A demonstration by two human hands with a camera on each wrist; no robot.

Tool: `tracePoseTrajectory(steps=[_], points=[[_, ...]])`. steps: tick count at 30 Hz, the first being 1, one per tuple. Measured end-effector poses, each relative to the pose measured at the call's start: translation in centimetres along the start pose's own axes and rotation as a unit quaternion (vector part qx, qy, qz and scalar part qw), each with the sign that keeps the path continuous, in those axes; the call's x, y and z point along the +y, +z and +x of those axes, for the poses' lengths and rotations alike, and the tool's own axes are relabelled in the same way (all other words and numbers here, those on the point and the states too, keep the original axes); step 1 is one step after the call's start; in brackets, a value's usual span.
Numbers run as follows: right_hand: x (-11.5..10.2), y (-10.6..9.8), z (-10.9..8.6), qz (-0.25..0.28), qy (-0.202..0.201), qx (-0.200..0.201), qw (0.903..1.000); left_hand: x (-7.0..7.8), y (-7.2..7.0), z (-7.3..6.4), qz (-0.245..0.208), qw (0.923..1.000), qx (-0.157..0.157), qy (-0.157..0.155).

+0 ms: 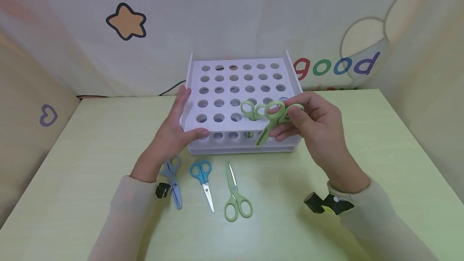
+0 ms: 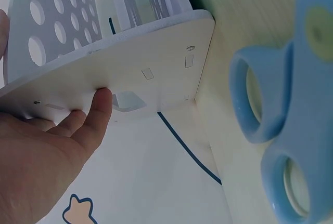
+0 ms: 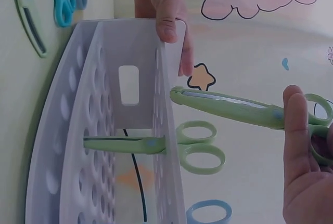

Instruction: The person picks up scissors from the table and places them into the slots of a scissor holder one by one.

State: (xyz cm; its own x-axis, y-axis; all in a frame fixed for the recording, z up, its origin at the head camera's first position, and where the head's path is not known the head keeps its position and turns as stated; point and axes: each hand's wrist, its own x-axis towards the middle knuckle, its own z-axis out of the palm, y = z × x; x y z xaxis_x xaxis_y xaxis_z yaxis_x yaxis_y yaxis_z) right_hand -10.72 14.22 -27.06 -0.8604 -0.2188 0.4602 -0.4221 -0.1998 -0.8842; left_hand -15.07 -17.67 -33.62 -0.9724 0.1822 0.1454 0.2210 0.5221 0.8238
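Note:
A white rack point(image 1: 212, 96) with rows of round holes stands on the table. My left hand point(image 1: 169, 132) grips its left side, thumb over the front corner and fingers along the outer side panel point(image 2: 130, 73). In my right hand point(image 1: 320, 126) is a pair of green scissors point(image 3: 234, 109), held by the handles. The tip points at the rack's top board, close over it in the right wrist view. A second pair of green scissors point(image 3: 125, 145) sits in a front-row hole, handles above the board. Blue scissor handles point(image 3: 208, 211) show beside it, partly behind my right hand in the head view.
In front of the rack lie periwinkle scissors point(image 1: 174, 182), blue scissors with metal blades point(image 1: 203, 174) and another green pair point(image 1: 233, 196). The periwinkle pair is close to my left wrist. Behind the rack hangs a printed curtain point(image 1: 232, 11); a dark cord point(image 1: 172, 88) runs along its foot.

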Motion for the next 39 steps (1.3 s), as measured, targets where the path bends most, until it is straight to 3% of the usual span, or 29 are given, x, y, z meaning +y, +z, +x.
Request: tracePoseTrajectory(steps=[16,39], points=[[0.8,1.4,1.8,0.003,0.000,0.004,1.0000,0.0,0.3,0.1,-0.001,1.0000,0.000,-0.002],[1.0,4.3,3.9,-0.018,-0.033,0.000,0.9993,0.3,0.0,-0.1,-0.006,1.0000,0.000,-0.007]])
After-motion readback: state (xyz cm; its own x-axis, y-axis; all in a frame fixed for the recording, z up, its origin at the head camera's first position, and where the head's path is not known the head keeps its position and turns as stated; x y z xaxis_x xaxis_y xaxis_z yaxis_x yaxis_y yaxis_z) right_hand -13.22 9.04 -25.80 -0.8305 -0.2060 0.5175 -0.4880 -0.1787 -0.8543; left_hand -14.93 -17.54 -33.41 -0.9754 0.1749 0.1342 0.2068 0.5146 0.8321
